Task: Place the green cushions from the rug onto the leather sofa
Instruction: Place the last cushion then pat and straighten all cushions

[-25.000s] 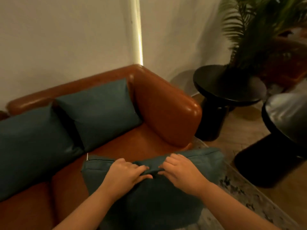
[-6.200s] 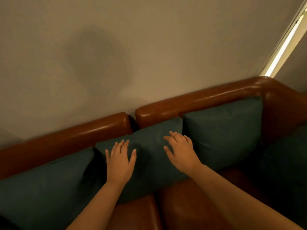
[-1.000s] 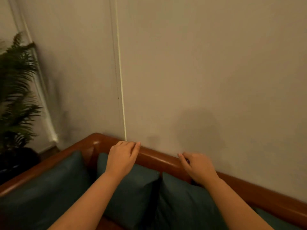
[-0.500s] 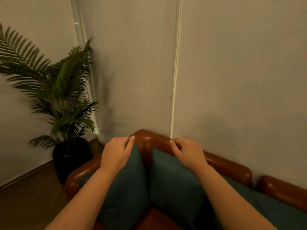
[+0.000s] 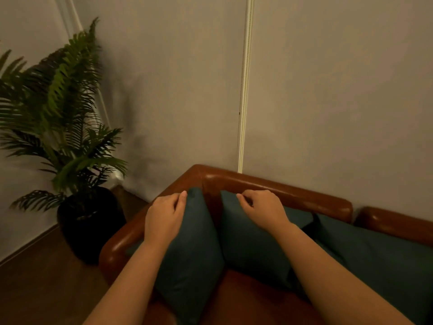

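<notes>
The brown leather sofa point(image 5: 276, 186) fills the lower right, its left corner facing me. A dark green cushion point(image 5: 196, 254) leans against the sofa's left arm, and my left hand point(image 5: 164, 216) lies on its top edge with fingers curled. A second green cushion point(image 5: 248, 247) leans on the backrest beside it; my right hand point(image 5: 262, 209) grips its top corner. A third green cushion point(image 5: 375, 254) stands further right along the backrest.
A potted palm point(image 5: 58, 118) in a black pot point(image 5: 91, 221) stands on the wooden floor point(image 5: 42, 282) just left of the sofa arm. Plain walls meet close behind the sofa, with a lit vertical strip point(image 5: 244, 90).
My view has tipped down slightly and closer to the sofa corner. Both hands stay on the tops of the two corner cushions, fingers curled more tightly.
</notes>
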The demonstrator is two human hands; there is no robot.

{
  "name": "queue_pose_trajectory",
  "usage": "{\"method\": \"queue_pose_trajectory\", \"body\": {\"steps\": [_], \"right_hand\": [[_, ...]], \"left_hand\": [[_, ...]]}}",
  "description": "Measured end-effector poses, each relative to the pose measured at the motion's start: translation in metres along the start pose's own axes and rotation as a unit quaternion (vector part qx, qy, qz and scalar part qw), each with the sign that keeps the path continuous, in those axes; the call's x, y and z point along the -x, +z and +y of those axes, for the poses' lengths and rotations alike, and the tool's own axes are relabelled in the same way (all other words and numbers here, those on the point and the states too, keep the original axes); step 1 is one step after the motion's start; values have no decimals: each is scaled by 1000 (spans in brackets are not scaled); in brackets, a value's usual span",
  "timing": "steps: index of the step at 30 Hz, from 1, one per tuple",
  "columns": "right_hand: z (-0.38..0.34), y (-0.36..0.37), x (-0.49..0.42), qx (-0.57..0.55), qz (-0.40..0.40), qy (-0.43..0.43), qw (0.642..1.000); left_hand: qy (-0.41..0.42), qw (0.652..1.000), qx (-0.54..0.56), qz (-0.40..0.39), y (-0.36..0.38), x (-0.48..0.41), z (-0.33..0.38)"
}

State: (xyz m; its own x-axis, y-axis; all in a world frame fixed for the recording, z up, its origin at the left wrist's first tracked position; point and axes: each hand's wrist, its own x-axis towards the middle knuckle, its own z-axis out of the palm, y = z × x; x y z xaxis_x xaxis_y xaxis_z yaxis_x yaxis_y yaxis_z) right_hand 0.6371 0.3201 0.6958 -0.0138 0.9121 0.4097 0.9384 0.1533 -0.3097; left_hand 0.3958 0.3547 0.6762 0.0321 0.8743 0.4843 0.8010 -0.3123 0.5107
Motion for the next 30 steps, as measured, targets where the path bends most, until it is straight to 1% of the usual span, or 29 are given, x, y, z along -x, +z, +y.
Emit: {"method": "queue_pose_trajectory", "body": {"steps": [4, 8, 13, 18, 20, 25, 30], "right_hand": [[33, 5, -7, 15, -7, 29, 999], [66, 11, -23, -3, 4, 66, 998], [101, 14, -47, 0, -19, 62, 998], [140, 23, -69, -10, -36, 75, 997], [151, 31, -74, -22, -44, 83, 995], [175, 61, -84, -20, -57, 96, 994], [196, 92, -82, -25, -34, 164, 986]], "left_hand": [[14, 999, 1, -29, 38, -11, 5], [27, 999, 6, -46, 65, -30, 30], [41, 997, -12, -64, 96, -73, 54], [35, 996, -17, -82, 128, -90, 73], [36, 994, -16, -106, 142, -96, 72], [77, 979, -27, -185, 176, -120, 61], [103, 965, -33, -238, 224, -144, 46]]}}
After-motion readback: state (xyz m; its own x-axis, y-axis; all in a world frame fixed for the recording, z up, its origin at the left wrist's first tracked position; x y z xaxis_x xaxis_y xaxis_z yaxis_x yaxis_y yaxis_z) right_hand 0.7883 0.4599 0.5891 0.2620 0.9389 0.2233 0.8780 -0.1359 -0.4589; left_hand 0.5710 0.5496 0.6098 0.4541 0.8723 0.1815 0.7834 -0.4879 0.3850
